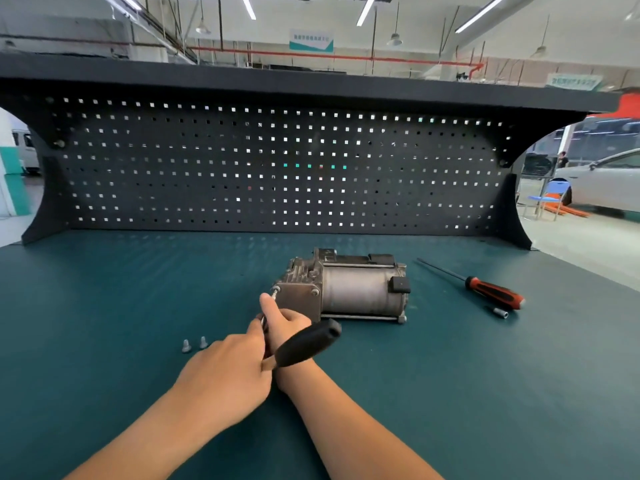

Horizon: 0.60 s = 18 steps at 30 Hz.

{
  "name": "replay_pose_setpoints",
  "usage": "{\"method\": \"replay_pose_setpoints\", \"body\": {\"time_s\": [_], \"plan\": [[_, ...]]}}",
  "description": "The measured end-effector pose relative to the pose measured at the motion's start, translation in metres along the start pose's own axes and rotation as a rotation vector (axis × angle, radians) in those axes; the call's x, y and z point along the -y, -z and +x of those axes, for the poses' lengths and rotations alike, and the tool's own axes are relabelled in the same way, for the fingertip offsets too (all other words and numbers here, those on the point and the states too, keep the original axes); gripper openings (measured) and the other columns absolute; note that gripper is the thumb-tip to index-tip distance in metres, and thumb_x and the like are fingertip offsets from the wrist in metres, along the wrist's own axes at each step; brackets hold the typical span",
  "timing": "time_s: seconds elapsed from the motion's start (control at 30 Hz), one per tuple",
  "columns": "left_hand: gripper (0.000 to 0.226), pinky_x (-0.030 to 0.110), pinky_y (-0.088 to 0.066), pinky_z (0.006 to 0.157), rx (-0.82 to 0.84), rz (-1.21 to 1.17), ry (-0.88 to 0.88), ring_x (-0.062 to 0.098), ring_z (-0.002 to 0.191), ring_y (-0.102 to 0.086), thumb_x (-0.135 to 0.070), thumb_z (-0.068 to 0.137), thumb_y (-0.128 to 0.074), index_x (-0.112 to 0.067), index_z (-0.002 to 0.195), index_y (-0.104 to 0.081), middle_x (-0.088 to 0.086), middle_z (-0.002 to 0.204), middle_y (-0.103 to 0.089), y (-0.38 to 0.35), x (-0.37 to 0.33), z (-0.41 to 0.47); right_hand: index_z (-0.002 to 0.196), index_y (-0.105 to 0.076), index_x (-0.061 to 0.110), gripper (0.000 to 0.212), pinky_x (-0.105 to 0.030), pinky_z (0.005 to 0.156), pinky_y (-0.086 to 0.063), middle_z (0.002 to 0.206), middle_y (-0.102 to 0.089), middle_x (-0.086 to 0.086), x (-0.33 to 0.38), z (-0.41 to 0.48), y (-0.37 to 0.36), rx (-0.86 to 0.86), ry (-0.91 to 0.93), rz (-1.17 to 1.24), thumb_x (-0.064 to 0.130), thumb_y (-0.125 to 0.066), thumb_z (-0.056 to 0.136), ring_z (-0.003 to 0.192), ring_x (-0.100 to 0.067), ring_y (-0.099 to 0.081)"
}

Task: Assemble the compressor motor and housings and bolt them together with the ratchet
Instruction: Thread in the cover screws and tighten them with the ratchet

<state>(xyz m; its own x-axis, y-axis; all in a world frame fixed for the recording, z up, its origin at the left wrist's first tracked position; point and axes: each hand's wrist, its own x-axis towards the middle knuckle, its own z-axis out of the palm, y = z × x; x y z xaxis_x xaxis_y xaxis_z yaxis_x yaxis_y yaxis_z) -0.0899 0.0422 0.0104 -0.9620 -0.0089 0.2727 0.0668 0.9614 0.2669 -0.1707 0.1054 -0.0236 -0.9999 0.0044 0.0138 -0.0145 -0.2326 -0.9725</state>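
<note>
The grey compressor [349, 289], motor cylinder and square end housing joined, lies on its side on the green bench mat [104, 306]. The ratchet [306, 342], with a black handle, has its drive end at a bolt [276, 290] in the housing's upper left corner. My right hand [284, 323] grips the ratchet near its head, index finger stretched toward the bolt. My left hand [228, 372] holds the ratchet's shaft from the left, where the handle begins. Two loose bolts [194, 344] stand on the mat left of my hands.
A red-and-black screwdriver [485, 289] and a small socket [500, 312] lie right of the compressor. A dark pegboard [277, 168] with a shelf above closes the back of the bench. A white car [606, 185] and a blue chair [549, 199] stand beyond at right.
</note>
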Motion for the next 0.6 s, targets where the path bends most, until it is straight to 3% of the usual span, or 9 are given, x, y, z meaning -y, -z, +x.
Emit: {"method": "replay_pose_setpoints", "body": {"time_s": [0.07,0.2,0.27,0.37,0.5,0.57,0.6], "plan": [[0.037,0.028,-0.038,0.069,-0.038,0.102,-0.036,0.02,0.1,-0.059,-0.024,0.092,-0.034,-0.02,0.129,-0.034,-0.002,0.106,-0.061,-0.002,-0.001,0.004,0.041,-0.044,0.012,0.052,-0.017,0.044,-0.033,0.039,-0.041,0.004,0.0,0.0,0.002,-0.004,0.026,0.0,0.026,-0.067,0.085,0.037,-0.005,-0.038],[0.045,0.027,-0.041,0.065,-0.042,0.01,-0.049,0.018,0.091,-0.06,-0.031,0.092,-0.035,-0.022,0.136,-0.028,-0.004,0.099,-0.062,-0.013,0.003,0.003,0.053,-0.055,0.007,0.042,-0.024,0.057,-0.039,0.053,-0.052,-0.002,0.002,0.0,0.002,0.012,0.037,-0.068,0.028,-0.061,0.089,0.051,-0.01,-0.046],[0.043,0.026,-0.045,0.063,0.002,-0.274,0.003,0.013,0.077,-0.059,-0.034,0.093,-0.039,-0.028,0.134,-0.032,-0.006,0.087,-0.063,-0.019,0.009,-0.003,0.052,-0.059,0.012,0.039,-0.025,0.062,-0.042,0.05,-0.056,0.003,0.002,0.001,0.002,0.006,0.02,-0.059,0.026,-0.061,0.089,0.053,-0.01,-0.051],[0.019,0.02,-0.045,0.046,0.067,-0.948,0.204,0.006,0.047,-0.055,-0.02,0.095,-0.049,-0.029,0.11,-0.057,-0.004,0.064,-0.062,-0.019,0.006,-0.008,0.052,-0.059,0.011,0.038,-0.025,0.059,-0.045,0.045,-0.056,0.005,0.003,0.0,0.004,0.017,-0.024,0.004,0.02,-0.062,0.088,0.051,-0.012,-0.053],[0.021,0.02,-0.049,0.037,0.121,-1.926,0.553,0.012,0.036,-0.053,-0.017,0.094,-0.05,-0.002,0.089,-0.062,0.01,0.054,-0.06,-0.006,-0.011,-0.009,0.055,-0.06,0.007,0.037,-0.018,0.042,-0.041,0.042,-0.055,0.002,0.012,0.001,0.008,0.051,-0.097,0.064,0.023,-0.061,0.089,0.036,-0.007,-0.049],[0.023,0.019,-0.048,0.035,0.134,-2.117,0.582,0.011,0.034,-0.052,-0.017,0.092,-0.049,0.001,0.087,-0.061,0.011,0.055,-0.059,0.0,-0.012,-0.009,0.058,-0.061,0.007,0.037,-0.019,0.044,-0.043,0.045,-0.056,0.0,0.013,0.0,0.008,0.073,-0.115,0.08,0.024,-0.06,0.09,0.037,-0.008,-0.05],[0.02,0.019,-0.047,0.034,0.158,-2.092,0.553,0.011,0.034,-0.051,-0.015,0.091,-0.048,0.0,0.088,-0.061,0.011,0.055,-0.058,0.001,-0.011,-0.01,0.059,-0.062,0.006,0.037,-0.02,0.047,-0.045,0.047,-0.058,-0.001,0.012,0.0,0.009,0.085,-0.109,0.083,0.025,-0.059,0.09,0.04,-0.009,-0.052]]}}
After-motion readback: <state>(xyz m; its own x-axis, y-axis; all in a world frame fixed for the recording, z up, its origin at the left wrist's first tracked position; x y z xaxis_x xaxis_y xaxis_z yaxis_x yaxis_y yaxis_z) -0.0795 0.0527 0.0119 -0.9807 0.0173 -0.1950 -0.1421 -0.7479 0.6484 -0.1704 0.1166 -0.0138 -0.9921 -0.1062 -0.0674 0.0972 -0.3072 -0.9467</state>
